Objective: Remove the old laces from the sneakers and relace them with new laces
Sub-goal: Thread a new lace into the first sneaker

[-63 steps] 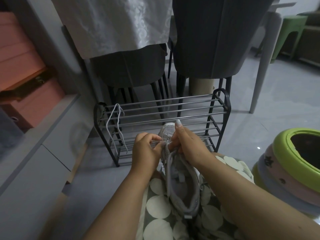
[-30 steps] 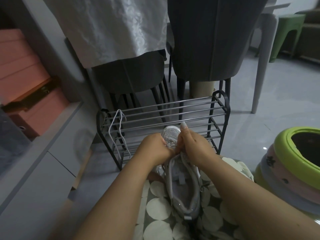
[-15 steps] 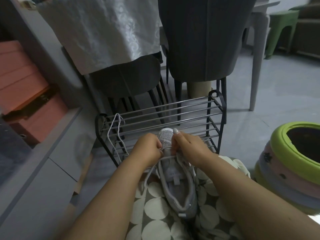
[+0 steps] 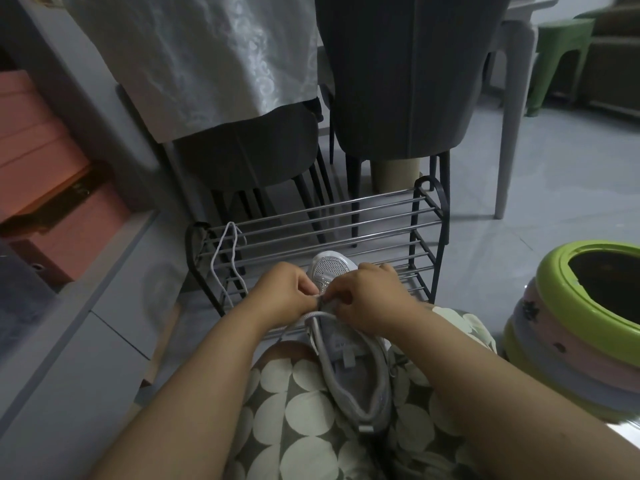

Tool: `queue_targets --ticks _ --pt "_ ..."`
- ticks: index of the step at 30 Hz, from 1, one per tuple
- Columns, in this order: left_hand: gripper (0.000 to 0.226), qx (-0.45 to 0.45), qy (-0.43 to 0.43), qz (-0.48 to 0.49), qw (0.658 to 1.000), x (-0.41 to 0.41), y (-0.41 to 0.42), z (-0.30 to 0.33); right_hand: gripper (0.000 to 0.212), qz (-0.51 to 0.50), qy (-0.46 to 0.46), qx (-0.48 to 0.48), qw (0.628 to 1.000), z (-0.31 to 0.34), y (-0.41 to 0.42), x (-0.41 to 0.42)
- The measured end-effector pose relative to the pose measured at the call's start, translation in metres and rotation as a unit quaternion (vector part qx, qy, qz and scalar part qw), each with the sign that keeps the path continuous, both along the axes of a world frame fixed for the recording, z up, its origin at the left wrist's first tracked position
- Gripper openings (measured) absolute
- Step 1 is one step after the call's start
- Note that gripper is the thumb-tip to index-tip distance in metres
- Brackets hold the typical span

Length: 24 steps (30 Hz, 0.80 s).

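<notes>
Now one sneaker [image 4: 349, 372], two hands: left [image 4: 280, 295], right [image 4: 375, 301]; two laces: one [image 4: 298, 323], another [image 4: 228, 261].

both hands' fingers [image 4: 313, 287] hide the sneaker's [image 4: 349, 368] eyelets.

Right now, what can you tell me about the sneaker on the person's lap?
The sneaker looks pale grey and white, with a mesh toe pointing away toward the metal shoe rack. It lies on the spotted fabric over the lap, opening upward, tongue exposed. The left hand and right hand pinch a lace near the front eyelets; most eyelets look unlaced.
</notes>
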<state>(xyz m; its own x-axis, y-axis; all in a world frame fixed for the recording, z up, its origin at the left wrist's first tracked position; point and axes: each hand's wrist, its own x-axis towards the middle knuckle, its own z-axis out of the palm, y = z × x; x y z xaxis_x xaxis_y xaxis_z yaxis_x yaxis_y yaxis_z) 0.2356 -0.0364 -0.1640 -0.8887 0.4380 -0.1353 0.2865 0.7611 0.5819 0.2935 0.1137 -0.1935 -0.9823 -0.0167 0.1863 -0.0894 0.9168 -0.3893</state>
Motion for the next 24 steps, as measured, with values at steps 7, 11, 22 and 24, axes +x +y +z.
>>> queue_targets --ticks 7,11,22,24 --pt "0.010 0.050 -0.057 -0.012 0.997 -0.007 -0.003 -0.003 0.021 -0.025 -0.005 -0.038 0.999 -0.002 0.002 -0.001" --pt "0.011 0.169 -0.132 0.023 0.976 -0.010 -0.012 -0.021 0.019 -0.029 -0.038 -0.136 0.990 -0.003 0.004 -0.001" --pt "0.018 0.353 -0.242 0.082 0.900 -0.010 -0.017 -0.046 0.015 -0.026 -0.023 -0.184 0.982 -0.013 0.002 -0.008" --pt "0.018 0.353 -0.241 0.079 0.901 -0.011 -0.017 -0.046 0.015 -0.023 -0.027 -0.176 0.984 -0.015 0.001 -0.010"
